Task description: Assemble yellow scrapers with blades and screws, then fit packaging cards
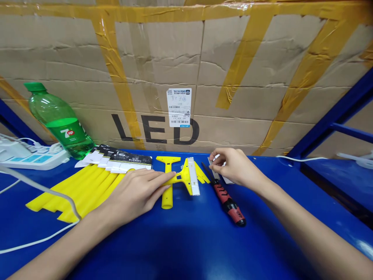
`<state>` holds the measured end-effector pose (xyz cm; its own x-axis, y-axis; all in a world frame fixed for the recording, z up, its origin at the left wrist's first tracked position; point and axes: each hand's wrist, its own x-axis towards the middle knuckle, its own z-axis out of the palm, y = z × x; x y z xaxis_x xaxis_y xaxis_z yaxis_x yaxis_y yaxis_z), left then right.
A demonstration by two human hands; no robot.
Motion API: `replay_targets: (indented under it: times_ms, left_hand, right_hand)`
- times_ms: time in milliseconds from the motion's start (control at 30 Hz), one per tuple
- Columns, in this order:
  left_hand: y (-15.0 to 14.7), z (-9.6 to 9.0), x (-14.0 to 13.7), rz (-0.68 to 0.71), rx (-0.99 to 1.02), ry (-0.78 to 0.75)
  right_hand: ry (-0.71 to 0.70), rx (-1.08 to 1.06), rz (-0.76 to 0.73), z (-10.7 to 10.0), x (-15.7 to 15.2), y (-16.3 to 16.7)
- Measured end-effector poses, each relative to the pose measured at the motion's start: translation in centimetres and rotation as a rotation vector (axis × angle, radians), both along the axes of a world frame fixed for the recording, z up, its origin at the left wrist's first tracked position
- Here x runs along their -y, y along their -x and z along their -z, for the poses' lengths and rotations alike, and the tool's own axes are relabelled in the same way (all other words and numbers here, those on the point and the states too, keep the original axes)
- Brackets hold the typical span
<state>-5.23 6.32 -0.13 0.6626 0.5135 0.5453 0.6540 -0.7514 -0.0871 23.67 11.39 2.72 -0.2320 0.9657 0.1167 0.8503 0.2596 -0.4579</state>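
Note:
My left hand (142, 188) grips a yellow scraper (184, 177) by its handle, with fingers closed. A pale metal strip (194, 177) lies along the scraper's head, which points right. Beneath it, a second yellow scraper (167, 197) rests on the table. My right hand (233, 165) is curled, thumb and fingertips pinched together above some flat grey pieces (215, 175); whatever they hold is too small to make out. Just below that hand lies a screwdriver (229, 204) with a red and black handle. Small yellow pieces (201, 174) sit between the scraper and the screwdriver.
Several yellow scrapers (84, 188) with black and white cards (128, 161) lie on the left. Behind them are a green bottle (61, 120) and a white power strip (43, 157). A white cable (62, 196) crosses the blue table (180, 249). A large cardboard box (163, 70) stands behind.

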Motion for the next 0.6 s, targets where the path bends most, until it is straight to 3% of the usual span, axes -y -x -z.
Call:
replay_targets:
  times_ms: [233,600]
  left_hand:
    - [0.2,-0.1,-0.1,-0.025,-0.019,-0.001]
    - [0.4,0.2,-0.2,-0.034,-0.038,0.031]
  right_hand:
    - [0.031,0.299,-0.114,0.4,-1.9,3.0]
    - [0.029,0.477,-0.122,-0.2,-2.1,4.3]
